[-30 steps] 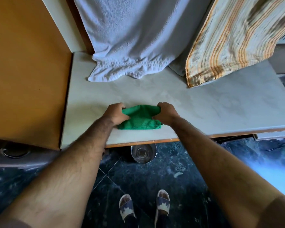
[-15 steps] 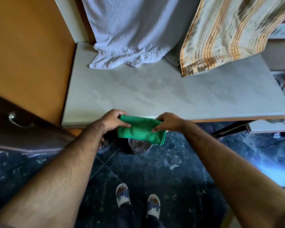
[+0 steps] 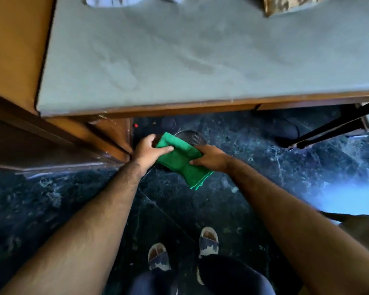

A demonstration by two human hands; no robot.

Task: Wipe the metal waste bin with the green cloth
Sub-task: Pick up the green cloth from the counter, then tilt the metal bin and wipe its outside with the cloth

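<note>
Your left hand (image 3: 146, 153) pinches the near-left edge of the cloth (image 3: 179, 159), thumb on top, just beside the cabinet corner (image 3: 117, 143). The folded cloth lies between your hands, draped over the bin (image 3: 191, 138), which stands on the dark floor (image 3: 264, 167) under the counter edge (image 3: 179, 107). Your right hand (image 3: 210, 157) grips the cloth's right side, fingers closed over it. To wipe well, I judge you should press the cloth flat against the rim, work it around the wall in one sweep, and free one hand to steady the bin so it does not slide. Only a dark arc of the bin's rim shows beyond the cloth; whether anything lies inside cannot be told.
</note>
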